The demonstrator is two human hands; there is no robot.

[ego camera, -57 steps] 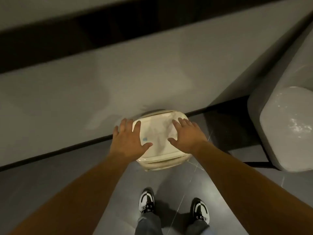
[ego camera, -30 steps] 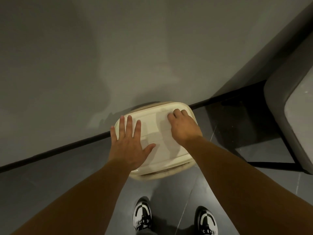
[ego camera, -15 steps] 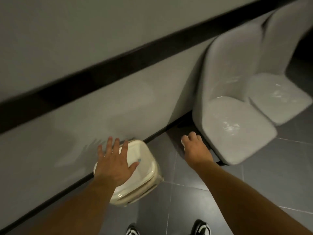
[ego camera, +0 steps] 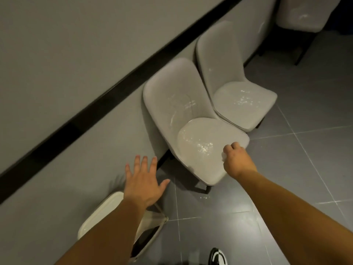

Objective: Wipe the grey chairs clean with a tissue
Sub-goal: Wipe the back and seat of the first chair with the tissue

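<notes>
The right hand (ego camera: 236, 161) clutches a tissue (ego camera: 223, 156) over the front of the nearest chair (ego camera: 193, 131), whose back leans wallward; the left hand (ego camera: 142, 183) is spread open.

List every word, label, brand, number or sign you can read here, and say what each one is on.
None: no readable text shows anywhere in this view.
The near grey chair and the far grey chair: bare upholstery, no tag or label visible.
The cream bin: no lettering on its lid.
The shoe: only a black and white pattern, no readable brand.
The wall and the floor: plain.
</notes>
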